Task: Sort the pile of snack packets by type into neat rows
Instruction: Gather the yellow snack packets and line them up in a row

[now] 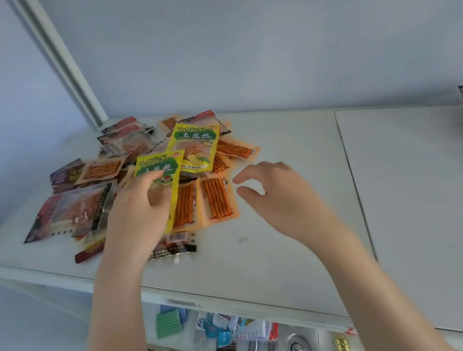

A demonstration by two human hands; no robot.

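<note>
On the table's (293, 241) left lies the unsorted pile (98, 170); the left hand (137, 212) pinches a yellow packet (160, 167) over it — the picking step — while the right hand (275, 196) hovers empty, loosely open. Next, likely: start a yellow row on bare table.

left hand (137, 209) grips yellow packet (160, 167) | right hand (274, 190) hovers, fingers loose
</note>
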